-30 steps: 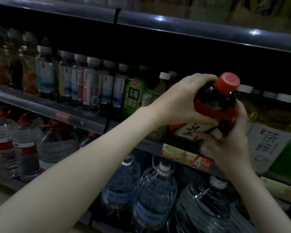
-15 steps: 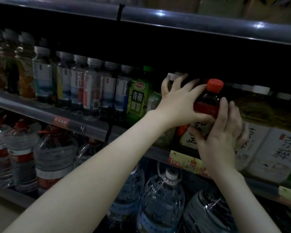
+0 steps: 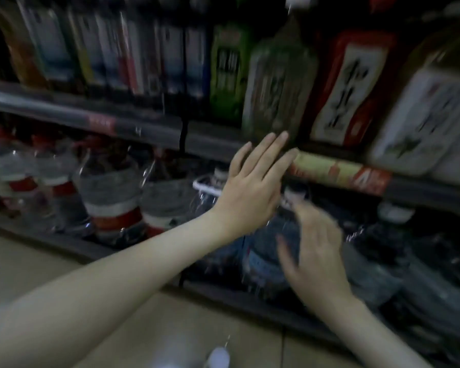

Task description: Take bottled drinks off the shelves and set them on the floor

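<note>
Reaching empty, open left hand and right hand hover before floor-shelf water jug.

I see a bright green bottle with dark lettering, a red bottle with a white label and black characters, clear water jugs banded red and white, a yellow-and-red price strip, beige floor tiles

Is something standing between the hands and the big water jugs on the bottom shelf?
Nothing visible does. The left hand and right hand, both open and empty, are directly before the blue-labelled water jug, with no object between. Motion blur hides finer detail.
</note>
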Action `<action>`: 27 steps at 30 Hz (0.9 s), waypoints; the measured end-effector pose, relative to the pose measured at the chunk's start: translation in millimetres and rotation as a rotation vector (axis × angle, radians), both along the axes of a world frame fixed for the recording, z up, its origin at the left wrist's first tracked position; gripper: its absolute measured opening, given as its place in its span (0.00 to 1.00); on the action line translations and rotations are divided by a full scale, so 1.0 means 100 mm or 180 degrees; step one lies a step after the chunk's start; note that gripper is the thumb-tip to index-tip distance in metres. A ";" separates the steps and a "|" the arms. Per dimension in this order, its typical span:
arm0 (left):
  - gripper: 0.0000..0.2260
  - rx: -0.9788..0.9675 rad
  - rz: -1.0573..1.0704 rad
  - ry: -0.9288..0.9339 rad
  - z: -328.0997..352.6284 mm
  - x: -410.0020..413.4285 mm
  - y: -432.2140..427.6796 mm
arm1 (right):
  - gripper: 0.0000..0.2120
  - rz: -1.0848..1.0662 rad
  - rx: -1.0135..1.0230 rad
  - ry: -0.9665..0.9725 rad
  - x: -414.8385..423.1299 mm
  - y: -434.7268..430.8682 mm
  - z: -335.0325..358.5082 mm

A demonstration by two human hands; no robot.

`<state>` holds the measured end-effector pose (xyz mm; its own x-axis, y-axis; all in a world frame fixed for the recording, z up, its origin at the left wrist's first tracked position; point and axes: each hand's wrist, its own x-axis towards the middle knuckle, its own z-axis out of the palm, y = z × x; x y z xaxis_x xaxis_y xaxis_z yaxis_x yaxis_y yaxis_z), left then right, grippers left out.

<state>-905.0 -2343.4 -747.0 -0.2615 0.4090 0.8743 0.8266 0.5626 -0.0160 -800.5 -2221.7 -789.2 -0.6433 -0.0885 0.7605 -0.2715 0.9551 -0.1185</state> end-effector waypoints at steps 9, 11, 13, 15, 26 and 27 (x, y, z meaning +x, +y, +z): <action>0.28 -0.2061 -0.0045 -0.2163 -2.03 0.72 -1.12 | 0.28 0.1215 0.0923 -0.3448 0.56 -0.58 -1.89; 0.30 -0.2319 0.0320 -0.2904 -2.04 0.82 -1.23 | 0.19 0.1077 0.0524 -0.3633 0.51 -0.64 -1.93; 0.30 -0.2592 0.0326 -0.3795 -1.95 0.89 -1.35 | 0.19 0.1066 0.0578 -0.3809 0.47 -0.67 -1.94; 0.32 -0.2235 0.0064 -0.4569 -1.74 0.99 -1.44 | 0.22 0.1033 0.0600 -0.4046 0.47 -0.70 -1.80; 0.29 -0.0647 0.0410 -0.5664 0.75 1.41 -2.07 | 0.16 0.1377 -0.1896 -0.3372 0.40 -1.39 1.39; 0.29 -0.0637 0.0495 -0.5613 1.07 1.42 -2.14 | 0.17 0.1399 -0.1980 -0.3410 0.39 -1.47 1.70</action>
